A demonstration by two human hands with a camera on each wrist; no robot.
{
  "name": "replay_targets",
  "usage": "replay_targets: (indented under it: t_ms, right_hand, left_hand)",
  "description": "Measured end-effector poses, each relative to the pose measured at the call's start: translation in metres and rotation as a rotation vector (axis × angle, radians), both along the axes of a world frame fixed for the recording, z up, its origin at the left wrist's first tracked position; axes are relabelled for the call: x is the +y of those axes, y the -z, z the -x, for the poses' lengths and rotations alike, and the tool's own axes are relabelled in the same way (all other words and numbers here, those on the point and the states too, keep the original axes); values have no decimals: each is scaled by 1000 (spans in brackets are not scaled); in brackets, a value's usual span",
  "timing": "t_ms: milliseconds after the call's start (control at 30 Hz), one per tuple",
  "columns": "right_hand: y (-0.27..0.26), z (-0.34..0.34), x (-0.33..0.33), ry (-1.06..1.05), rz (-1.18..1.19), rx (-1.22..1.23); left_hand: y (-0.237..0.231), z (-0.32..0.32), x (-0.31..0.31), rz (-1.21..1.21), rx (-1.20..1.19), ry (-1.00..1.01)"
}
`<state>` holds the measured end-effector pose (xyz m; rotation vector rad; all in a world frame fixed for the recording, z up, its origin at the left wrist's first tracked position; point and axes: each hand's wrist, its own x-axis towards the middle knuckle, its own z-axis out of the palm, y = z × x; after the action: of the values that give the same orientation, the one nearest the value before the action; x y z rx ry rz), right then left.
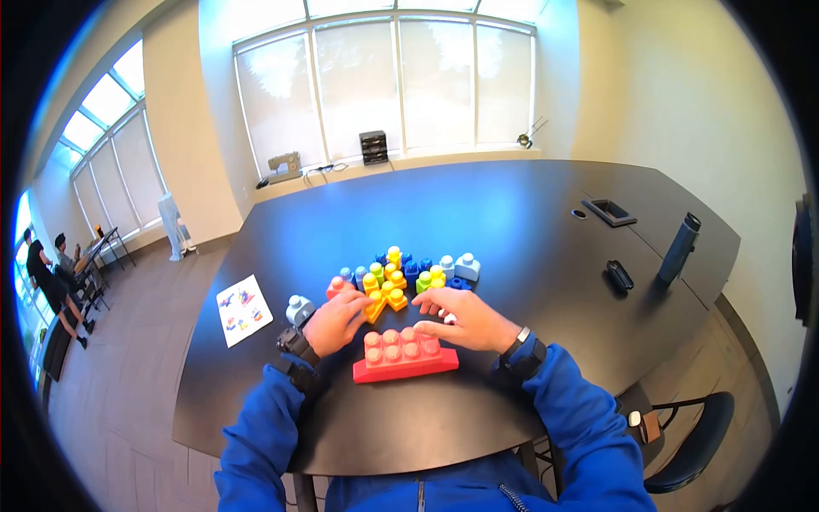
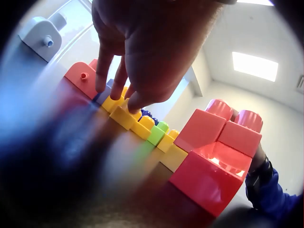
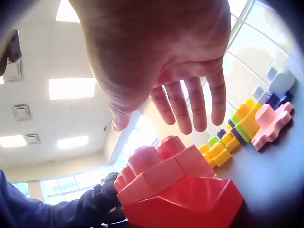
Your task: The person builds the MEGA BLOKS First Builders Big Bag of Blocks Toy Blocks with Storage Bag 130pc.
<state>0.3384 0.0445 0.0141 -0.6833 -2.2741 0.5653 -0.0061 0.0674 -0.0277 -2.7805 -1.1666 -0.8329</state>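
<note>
The red block stack sits on the table in front of the person, between the two wrists: a long red base block (image 1: 405, 369) with sloped ends lies lengthwise, and studded red blocks (image 3: 161, 161) are seated side by side on top of it. Neither hand has hold of it. The right hand (image 1: 465, 317) is over its right end, fingers nearly straight and spread, thumb apart, with nothing in its grasp. The left hand (image 1: 337, 322) reaches past the stack with loosely bent, parted fingers whose tips are at the yellow blocks (image 1: 386, 300); it does not appear to grip one, though I cannot tell whether it touches. As for progress, the red stack looks fitted together, while most of the set is spread beyond it, so the building seems to be at an early stage. That spread holds lime green blocks (image 1: 424, 282), dark blue blocks (image 1: 411, 271), a pink gear-shaped piece (image 3: 273, 128) and a red block with a small side peg (image 2: 83, 78); whether some are joined to each other is unclear. A grey block (image 1: 299, 310) is just beside the left hand. Farther left lies a white card (image 1: 243, 310) printed with small colourful figures, too small to compare with the stack. A dark bottle (image 1: 680, 249) stands well apart on the right of the black table (image 1: 384, 435).
</note>
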Motion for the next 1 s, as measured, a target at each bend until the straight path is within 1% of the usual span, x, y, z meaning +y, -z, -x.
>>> replay_targets:
  t_ms: [100, 167, 200, 233, 300, 333, 367, 433, 467, 500, 600, 700, 733, 867, 933, 1000]
  right_hand:
    - [8, -2, 5, 21, 14, 7]
    - [8, -3, 7, 35, 62, -17]
    - [8, -4, 8, 40, 61, -13]
    - [7, -5, 8, 40, 39, -14]
    - [7, -6, 7, 42, 25, -14]
    - [6, -6, 7, 45, 25, 2]
    - [5, -6, 7, 47, 26, 15]
    - [4, -5, 5, 49, 13, 8]
    - [3, -4, 5, 48, 8, 22]
    - [2, -4, 4, 47, 3, 34]
    - [0, -4, 4, 60, 44, 10]
    - [0, -4, 2, 73, 41, 14]
    - [-1, -4, 2, 70, 42, 11]
    - [0, -4, 2, 74, 40, 17]
    - [1, -3, 3, 72, 36, 11]
    - [1, -2, 2, 107, 41, -1]
  left_hand:
    - [-10, -1, -9, 64, 20, -44]
    - [-17, 1, -15, 106, -54, -21]
    - [-20, 1, -21, 112, -134, -20]
    - [-29, -2, -27, 113, -131, -16]
    - [-49, -6, -40, 92, -339, -35]
    - [-60, -9, -46, 86, -382, -48]
    - [-71, -14, -55, 91, -382, -50]
    - [-90, -24, -72, 12, -328, 39]
    - [-94, -25, -77, 118, -306, 89]
    - [-94, -26, -78, 8, -170, 143]
    - [-85, -41, -87, 192, -158, 167]
    - [-70, -42, -81, 231, -130, 210]
    - [-66, -43, -79, 202, -136, 209]
    - [-71, -43, -79, 245, -108, 196]
    - [-74, -44, -81, 316, -137, 170]
    - [-68, -41, -78, 318, -178, 189]
